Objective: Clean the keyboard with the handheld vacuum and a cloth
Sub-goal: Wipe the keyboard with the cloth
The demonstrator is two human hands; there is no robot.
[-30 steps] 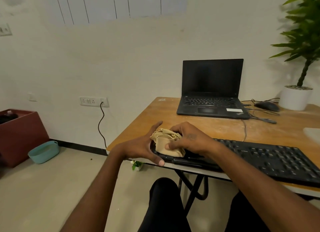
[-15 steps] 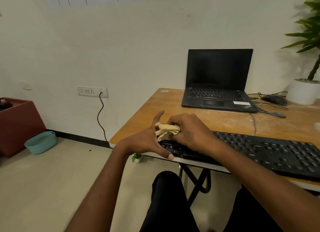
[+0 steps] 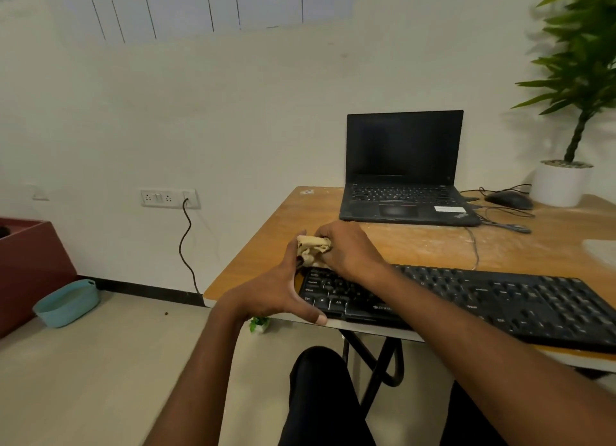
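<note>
1. The cloth [image 3: 313, 250] is bunched in the right hand [image 3: 346, 249] at the keyboard [image 3: 466, 299]'s left end, near the table [image 3: 416, 245]'s left edge.
2. The keyboard's end is braced by the spread left hand [image 3: 276, 292].
3. Light pressure is best kept along the key rows.

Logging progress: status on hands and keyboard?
Right hand grips crumpled beige cloth at black keyboard's far-left corner. Left hand braces its left end. No vacuum visible.

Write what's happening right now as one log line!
step: wiping keyboard far-left corner | right hand: grips cloth | left hand: braces keyboard's left end | vacuum: not in view
</note>
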